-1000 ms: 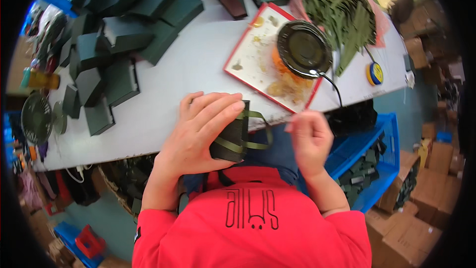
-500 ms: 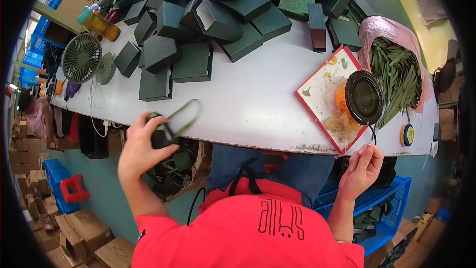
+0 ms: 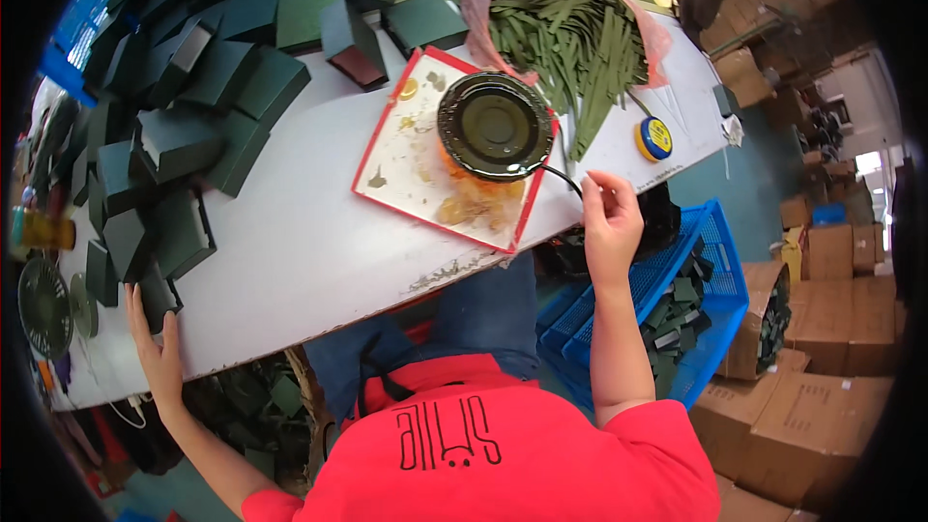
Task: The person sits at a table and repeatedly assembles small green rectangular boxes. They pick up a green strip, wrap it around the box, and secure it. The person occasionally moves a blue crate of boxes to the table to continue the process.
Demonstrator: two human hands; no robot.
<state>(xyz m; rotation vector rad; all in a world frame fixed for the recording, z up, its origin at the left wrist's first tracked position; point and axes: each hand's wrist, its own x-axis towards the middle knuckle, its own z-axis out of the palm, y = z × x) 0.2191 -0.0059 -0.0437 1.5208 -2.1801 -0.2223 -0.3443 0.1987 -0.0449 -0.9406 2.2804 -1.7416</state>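
My left hand point(image 3: 155, 353) reaches far out to the left and grips a small dark green box point(image 3: 159, 296) that stands on the white table point(image 3: 319, 271), at the near end of a row of like boxes point(image 3: 145, 222). My right hand point(image 3: 609, 222) hovers at the table's front edge with its fingers curled beside a black cord point(image 3: 559, 177). That cord runs from a round black pot point(image 3: 495, 126) on a stained red-rimmed tray point(image 3: 406, 174). Whether the right fingers pinch anything is unclear. Green ribbon strips point(image 3: 570, 39) spill from a pink bag just beyond.
Many dark green boxes point(image 3: 222, 58) are heaped over the table's far left. A yellow and blue round tin point(image 3: 654, 138) lies right of the tray. A blue crate point(image 3: 701, 280) of dark pieces sits below the table, with cardboard cartons point(image 3: 822, 406) beside it. A small fan point(image 3: 43, 309) stands far left.
My left hand has carried the green box with its ribbon loop out to the left and set it on the table. My right hand has come up from my lap to the table edge.
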